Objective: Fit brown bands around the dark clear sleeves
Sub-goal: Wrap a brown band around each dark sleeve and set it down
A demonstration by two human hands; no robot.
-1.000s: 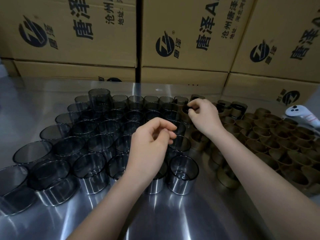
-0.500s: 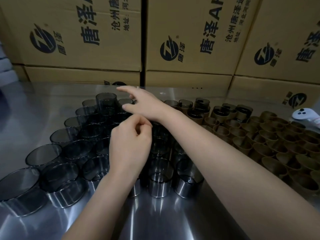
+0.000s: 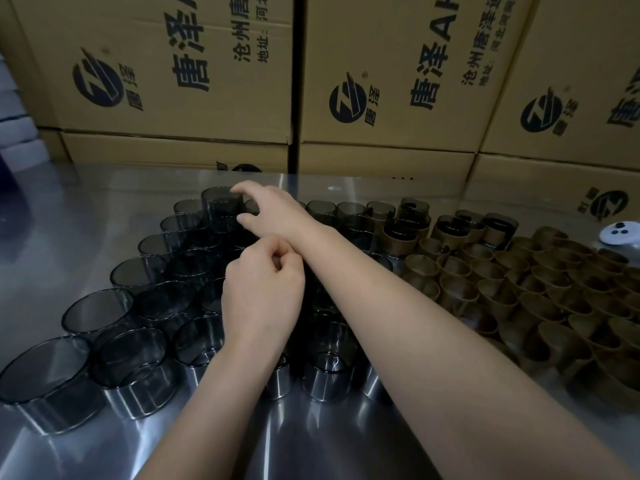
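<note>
Right fingertips (image 3: pixel 242 189) are seen spread apart, index on the rim and thumb beside the wall of the raised sleeve (image 3: pixel 220 206) at the pack's far left; nothing is clamped yet. The right hand (image 3: pixel 277 213) is crossed over the left hand (image 3: pixel 263 292), which is curled, nothing seen inside. A pick-up is judged in hand. Closing and carrying to the bands (image 3: pixel 491 289) is called for next. Counted: roughly forty bare sleeves (image 3: pixel 97 310), about five banded sleeves (image 3: pixel 401 237) and forty-odd loose bands, with some hidden.

Packing workshop; stacked printed cartons (image 3: pixel 173 81); steel worktable (image 3: pixel 86 209); batches of parts
</note>
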